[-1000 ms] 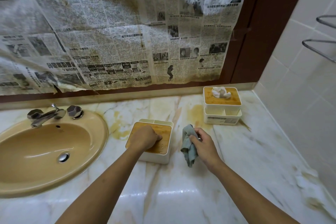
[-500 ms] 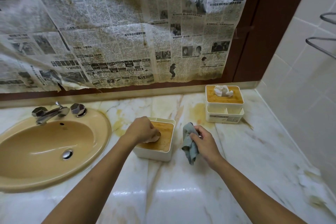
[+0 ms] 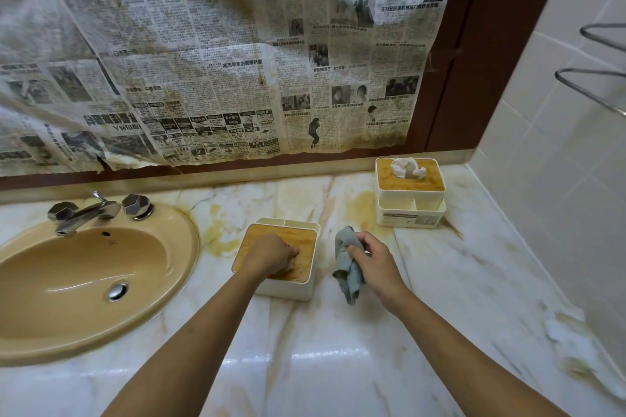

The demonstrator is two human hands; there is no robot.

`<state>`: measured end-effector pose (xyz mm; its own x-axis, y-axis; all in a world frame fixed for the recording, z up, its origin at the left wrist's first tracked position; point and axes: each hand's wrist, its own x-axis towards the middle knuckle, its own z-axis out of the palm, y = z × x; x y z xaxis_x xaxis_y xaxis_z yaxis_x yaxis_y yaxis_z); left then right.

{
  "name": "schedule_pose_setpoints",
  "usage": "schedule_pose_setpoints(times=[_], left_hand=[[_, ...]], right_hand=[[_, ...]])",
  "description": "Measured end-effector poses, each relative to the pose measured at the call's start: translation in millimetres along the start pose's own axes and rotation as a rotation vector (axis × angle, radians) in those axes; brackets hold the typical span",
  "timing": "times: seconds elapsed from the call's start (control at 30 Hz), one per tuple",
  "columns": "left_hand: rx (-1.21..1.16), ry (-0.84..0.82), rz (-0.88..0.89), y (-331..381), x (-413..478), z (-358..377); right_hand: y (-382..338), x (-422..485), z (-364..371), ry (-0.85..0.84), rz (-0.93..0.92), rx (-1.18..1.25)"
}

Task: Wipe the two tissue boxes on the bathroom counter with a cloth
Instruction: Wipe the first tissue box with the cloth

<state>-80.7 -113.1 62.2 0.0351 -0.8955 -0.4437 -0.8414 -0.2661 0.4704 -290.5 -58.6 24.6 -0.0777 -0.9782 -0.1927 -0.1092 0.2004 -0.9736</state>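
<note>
Left hand (image 3: 269, 256) now fisted on near tissue box (image 3: 281, 261); right hand (image 3: 376, 264) grips cloth (image 3: 347, 272).

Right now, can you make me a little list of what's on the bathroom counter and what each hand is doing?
near tissue box: on the counter beside the sink, brown lid
left hand: closed, pressing on the near box's lid
right hand: gripping the cloth, right of the near box
cloth: grey, bunched, hanging from the hand
far tissue box: by the back wall, white tissue poking out
sink: tan, at the left
counter: marble, yellow stains
</note>
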Motion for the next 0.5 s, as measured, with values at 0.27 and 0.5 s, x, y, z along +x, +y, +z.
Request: schedule_pose_setpoints(times=[0.27,0.5], left_hand=[[-0.184,-0.092,0.098,-8,0,-22],[-0.289,-0.224,0.191,-7,-9,-48]], right_hand=[[1,-15,18,0.016,-0.092,0.028],[-27,-28,41,-0.027,-0.528,-0.225]])
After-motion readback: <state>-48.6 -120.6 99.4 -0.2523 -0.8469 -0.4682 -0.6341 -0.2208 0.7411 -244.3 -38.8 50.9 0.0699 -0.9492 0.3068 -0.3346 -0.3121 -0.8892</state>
